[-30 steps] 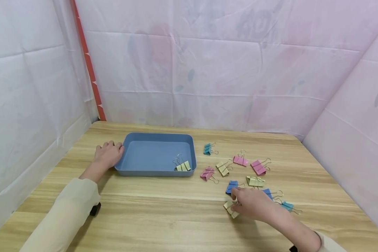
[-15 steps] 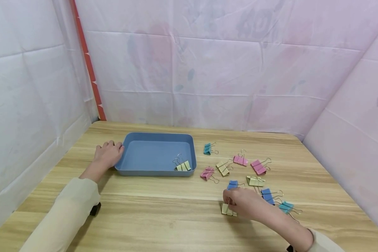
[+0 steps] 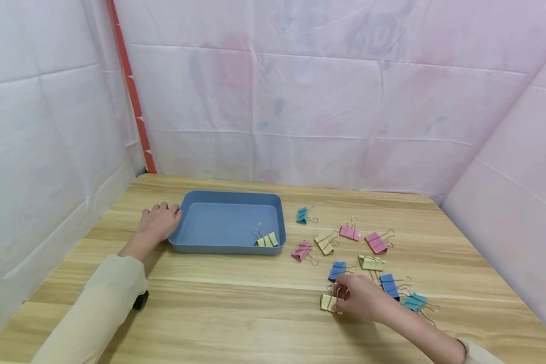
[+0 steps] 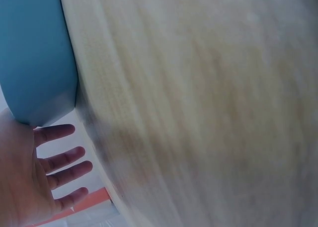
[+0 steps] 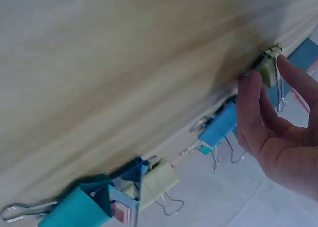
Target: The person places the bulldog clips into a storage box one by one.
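My right hand (image 3: 365, 298) pinches a pale yellow binder clip (image 3: 328, 302) between thumb and fingers, low over the table's front right area. The right wrist view shows the same yellow clip (image 5: 268, 73) between my thumb and fingertips. Just behind this hand lies a blue binder clip (image 3: 337, 270). On the left, my left hand (image 3: 160, 222) rests against the left end of a blue tray (image 3: 227, 249); its fingers (image 4: 67, 175) look nearly straight in the left wrist view. Inside the tray, near its right front corner, sits another yellow binder clip (image 3: 267, 240).
Loose clips lie right of the tray: teal (image 3: 302, 215), pink (image 3: 302, 250), yellow (image 3: 324, 243), two more pink ones (image 3: 350, 232), and another yellow (image 3: 371, 262). A blue clip (image 3: 389, 286) and a teal clip (image 3: 415, 302) lie close together. Cloth walls (image 3: 264, 101) enclose the table.
The yellow clip under my right hand has turned from slanted to more level and shifted slightly left. The left hand stays at the tray. The whole view has shifted slightly.
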Demonstrator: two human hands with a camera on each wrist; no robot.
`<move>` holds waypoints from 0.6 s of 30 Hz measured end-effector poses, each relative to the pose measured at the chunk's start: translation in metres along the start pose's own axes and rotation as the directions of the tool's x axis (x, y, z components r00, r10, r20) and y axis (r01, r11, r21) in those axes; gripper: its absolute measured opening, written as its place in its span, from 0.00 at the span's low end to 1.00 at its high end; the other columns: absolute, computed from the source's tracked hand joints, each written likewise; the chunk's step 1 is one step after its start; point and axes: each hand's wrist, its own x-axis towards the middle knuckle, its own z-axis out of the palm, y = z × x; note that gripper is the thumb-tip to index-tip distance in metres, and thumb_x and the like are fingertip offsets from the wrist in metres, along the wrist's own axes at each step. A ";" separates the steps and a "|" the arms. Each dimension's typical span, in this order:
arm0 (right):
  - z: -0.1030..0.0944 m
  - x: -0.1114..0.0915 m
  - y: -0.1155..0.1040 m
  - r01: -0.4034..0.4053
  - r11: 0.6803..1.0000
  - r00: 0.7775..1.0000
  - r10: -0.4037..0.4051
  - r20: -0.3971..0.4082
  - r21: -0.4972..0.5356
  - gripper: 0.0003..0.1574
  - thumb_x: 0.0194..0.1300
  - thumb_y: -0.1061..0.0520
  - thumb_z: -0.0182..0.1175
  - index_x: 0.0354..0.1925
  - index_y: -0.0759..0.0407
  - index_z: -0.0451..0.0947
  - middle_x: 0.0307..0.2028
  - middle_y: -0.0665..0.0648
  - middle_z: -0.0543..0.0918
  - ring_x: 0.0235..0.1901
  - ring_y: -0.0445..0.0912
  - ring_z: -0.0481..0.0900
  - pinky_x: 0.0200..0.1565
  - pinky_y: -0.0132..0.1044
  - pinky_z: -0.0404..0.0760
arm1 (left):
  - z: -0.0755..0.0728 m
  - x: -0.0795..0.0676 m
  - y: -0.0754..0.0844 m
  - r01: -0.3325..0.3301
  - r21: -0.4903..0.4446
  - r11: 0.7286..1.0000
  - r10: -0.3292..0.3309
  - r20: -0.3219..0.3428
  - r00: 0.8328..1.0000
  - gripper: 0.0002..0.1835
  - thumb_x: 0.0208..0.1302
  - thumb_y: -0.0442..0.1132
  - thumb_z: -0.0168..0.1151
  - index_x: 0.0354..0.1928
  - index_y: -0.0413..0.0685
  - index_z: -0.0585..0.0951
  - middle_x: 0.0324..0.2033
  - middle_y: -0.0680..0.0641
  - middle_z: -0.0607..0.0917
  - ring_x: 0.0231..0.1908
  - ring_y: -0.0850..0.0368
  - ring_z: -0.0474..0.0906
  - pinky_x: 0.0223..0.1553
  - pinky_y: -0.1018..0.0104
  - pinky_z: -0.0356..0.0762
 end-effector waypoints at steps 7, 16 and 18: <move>0.003 0.001 0.001 -0.010 1.000 1.000 0.010 -0.018 -0.004 0.09 0.42 0.58 0.62 0.22 0.53 0.70 0.20 0.44 0.69 0.20 0.37 0.66 0.22 0.29 0.67 | 0.000 0.002 0.000 -0.001 0.007 1.000 0.001 0.001 1.000 0.25 0.62 0.48 0.30 0.54 0.40 0.63 0.45 0.34 0.65 0.45 0.37 0.58 0.39 0.42 0.53; 0.004 0.002 -0.002 0.004 1.000 0.999 -0.005 -0.037 -0.013 0.11 0.42 0.61 0.62 0.21 0.54 0.67 0.19 0.44 0.68 0.20 0.37 0.64 0.21 0.29 0.65 | 0.000 0.001 0.001 0.002 0.008 1.000 -0.002 0.010 1.000 0.25 0.62 0.48 0.30 0.54 0.40 0.63 0.45 0.33 0.64 0.46 0.37 0.57 0.39 0.41 0.53; 0.005 0.001 -0.001 0.006 1.000 0.999 -0.006 -0.040 0.004 0.11 0.42 0.62 0.62 0.22 0.54 0.67 0.20 0.44 0.69 0.21 0.37 0.65 0.22 0.29 0.66 | 0.000 0.000 0.001 0.002 0.005 1.000 -0.002 0.015 1.000 0.25 0.62 0.49 0.30 0.54 0.40 0.63 0.46 0.33 0.64 0.46 0.37 0.57 0.40 0.41 0.53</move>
